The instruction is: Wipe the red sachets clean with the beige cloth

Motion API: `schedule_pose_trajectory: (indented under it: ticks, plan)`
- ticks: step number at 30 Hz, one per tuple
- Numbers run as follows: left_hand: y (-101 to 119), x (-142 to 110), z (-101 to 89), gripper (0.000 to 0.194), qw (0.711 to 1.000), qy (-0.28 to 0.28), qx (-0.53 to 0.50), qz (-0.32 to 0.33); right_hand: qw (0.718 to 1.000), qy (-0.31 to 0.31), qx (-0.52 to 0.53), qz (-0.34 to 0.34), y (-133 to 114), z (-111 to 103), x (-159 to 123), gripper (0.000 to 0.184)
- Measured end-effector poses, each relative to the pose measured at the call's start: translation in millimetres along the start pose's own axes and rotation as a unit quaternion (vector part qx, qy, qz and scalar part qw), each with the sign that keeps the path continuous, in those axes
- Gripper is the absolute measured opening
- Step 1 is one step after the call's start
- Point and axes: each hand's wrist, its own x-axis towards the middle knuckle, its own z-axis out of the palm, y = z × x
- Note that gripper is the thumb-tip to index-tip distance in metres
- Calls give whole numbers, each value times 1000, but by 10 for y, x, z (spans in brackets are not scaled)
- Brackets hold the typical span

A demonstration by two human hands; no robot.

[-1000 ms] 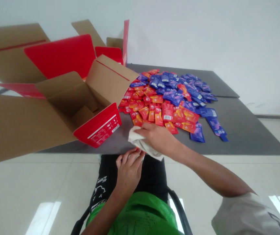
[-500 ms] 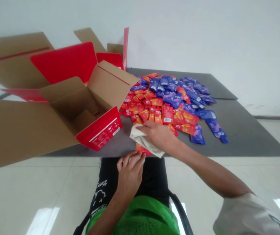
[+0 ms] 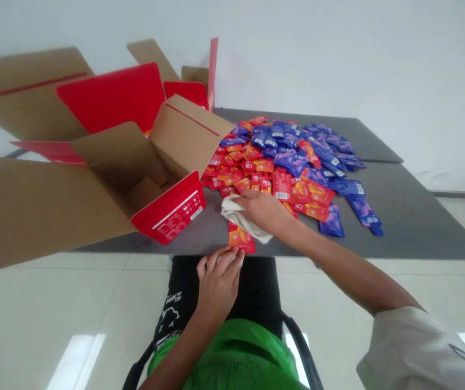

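My right hand (image 3: 263, 211) is closed round a crumpled white cloth (image 3: 243, 219), which lies over the upper part of a red-and-orange packet (image 3: 240, 239). This packet is flat at the table's front edge. My left hand (image 3: 218, 279) has its fingers bent together on the packet's lower edge, with the thumb side partly hidden. A bit of something white shows under those fingers, too small to name. Beyond my right hand lies a heap of red-and-orange packets (image 3: 281, 185) and blue-purple packets (image 3: 291, 160).
An open cardboard box (image 3: 171, 214) with red outer flaps stands on the left, close to my hands. Behind it is another open red box (image 3: 112, 97). Blue packets (image 3: 365, 211) lie loose on the grey table (image 3: 411, 216) to the right. A white wall rises behind.
The cloth and my right hand have shifted slightly up the packet, uncovering more of its lower part. My left hand stays at the packet's lower edge. The whole view has shifted slightly.
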Motion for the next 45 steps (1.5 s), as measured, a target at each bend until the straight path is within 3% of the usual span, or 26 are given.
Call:
schedule_pose_trajectory:
  ticks: [2,5,9,13,17,21,25,29,33,37,41,45]
  plan:
    - [-6,-18,11,26,1000,-9,4,-7,999,12,18,-48,-133,23,-246,37]
    - [-15,-39,20,19,1000,-22,13,-13,993,-25,49,-102,-255,171,-476,33]
    - [-13,-29,8,29,1000,-14,-1,-2,997,-38,50,-35,-73,270,-194,37]
    - [-4,-13,3,34,1000,-8,3,-4,1000,-14,5,22,121,87,109,39]
    - [-13,-32,30,31,1000,-13,4,-9,999,-7,5,-31,-72,11,-204,38]
    - [-24,-51,34,19,1000,-24,0,-20,995,-47,36,-80,-258,195,-473,34]
    - [-21,-37,7,30,1000,-23,-6,-7,998,-60,28,-17,-105,250,-129,39]
    - [-8,-17,-1,32,1000,-17,4,-3,998,-42,-21,37,39,39,151,41]
    - [8,-23,6,31,1000,-14,8,-9,1000,-9,-6,-22,-144,-35,-170,39]
    - [13,-40,12,18,1000,-23,7,-20,995,-59,28,-75,-303,157,-455,35]
    - [1,-42,24,27,1000,-13,-9,-13,997,-60,33,-29,-153,261,-137,39]
    - [-2,-38,31,34,1000,-14,-7,-16,998,-43,-11,34,53,84,221,41]
